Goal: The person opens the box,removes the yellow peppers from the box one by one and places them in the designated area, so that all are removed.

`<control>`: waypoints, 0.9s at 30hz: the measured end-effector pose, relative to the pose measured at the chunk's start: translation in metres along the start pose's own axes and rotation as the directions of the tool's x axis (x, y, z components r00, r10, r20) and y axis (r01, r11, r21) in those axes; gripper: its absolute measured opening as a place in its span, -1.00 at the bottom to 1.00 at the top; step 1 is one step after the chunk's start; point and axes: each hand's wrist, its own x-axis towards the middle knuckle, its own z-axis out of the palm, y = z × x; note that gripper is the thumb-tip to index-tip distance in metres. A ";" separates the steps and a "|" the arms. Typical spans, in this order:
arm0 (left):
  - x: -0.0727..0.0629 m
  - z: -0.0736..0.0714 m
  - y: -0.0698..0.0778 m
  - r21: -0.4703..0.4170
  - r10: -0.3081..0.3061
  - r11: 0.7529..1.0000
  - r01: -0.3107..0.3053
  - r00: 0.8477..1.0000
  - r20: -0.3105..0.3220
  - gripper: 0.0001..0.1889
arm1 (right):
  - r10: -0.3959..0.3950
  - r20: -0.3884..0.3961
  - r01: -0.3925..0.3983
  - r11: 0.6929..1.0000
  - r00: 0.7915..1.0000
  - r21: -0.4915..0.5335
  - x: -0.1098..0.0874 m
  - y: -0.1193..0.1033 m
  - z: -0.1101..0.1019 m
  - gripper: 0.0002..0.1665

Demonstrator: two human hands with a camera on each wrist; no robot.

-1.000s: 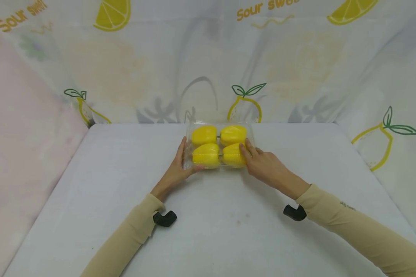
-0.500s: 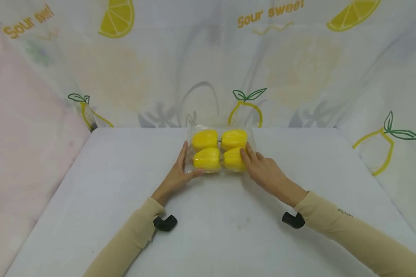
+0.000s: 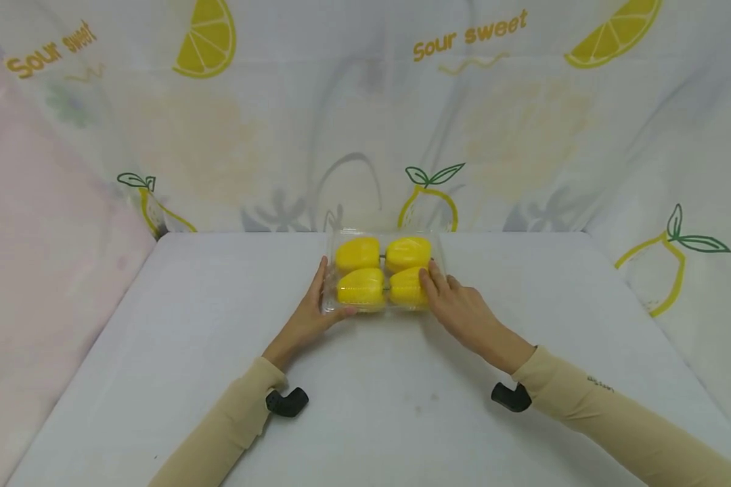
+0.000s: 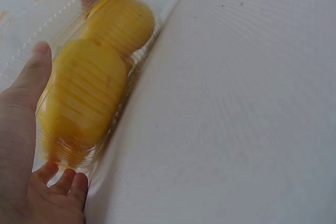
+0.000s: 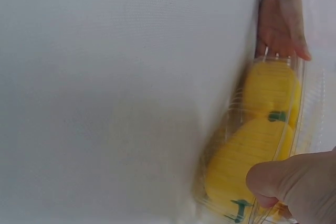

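Observation:
A clear plastic clamshell box [image 3: 386, 306] stands at the far middle of the table, holding several yellow bell peppers [image 3: 361, 287] in two rows. My left hand [image 3: 307, 316] grips its left end, thumb along the near side and fingers at the end wall. At the right end my right hand [image 3: 466, 314] holds the box, its thumb over the near right pepper [image 5: 239, 166] in the right wrist view. Green stems show through the plastic there. In the left wrist view, the left fingertips [image 4: 63, 179] meet the ridged end of the box.
The white-covered table [image 3: 378, 419] spreads toward me. Behind it hangs a white curtain [image 3: 250, 122] printed with lemons, close to the box's far side. A pinkish cloth [image 3: 49, 284] borders the left. Each wrist bears a black camera mount [image 3: 288, 402].
The whole head view has shifted, so table, box and hands sit slightly lower in it. Both hands keep the same hold on the box, which stays in the same place on the table.

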 end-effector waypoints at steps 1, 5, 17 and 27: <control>0.000 0.000 0.000 0.000 -0.002 1.000 0.002 1.000 0.000 0.16 | -0.001 -0.001 0.001 1.000 1.000 -0.002 0.000 0.000 0.000 -0.41; 0.000 0.000 0.001 0.000 -0.008 1.000 0.008 1.000 0.005 0.17 | 0.003 0.001 -0.003 1.000 1.000 -0.002 0.000 0.000 0.000 -0.40; -0.003 -0.002 0.009 0.016 -0.020 1.000 0.020 0.999 0.033 0.15 | 0.015 0.004 -0.015 1.000 1.000 0.000 0.000 -0.001 0.001 -0.41; -0.001 -0.001 0.003 0.013 -0.022 1.000 0.022 0.999 0.029 0.17 | 0.013 -0.020 -0.014 1.000 1.000 -0.016 0.001 -0.001 0.003 -0.42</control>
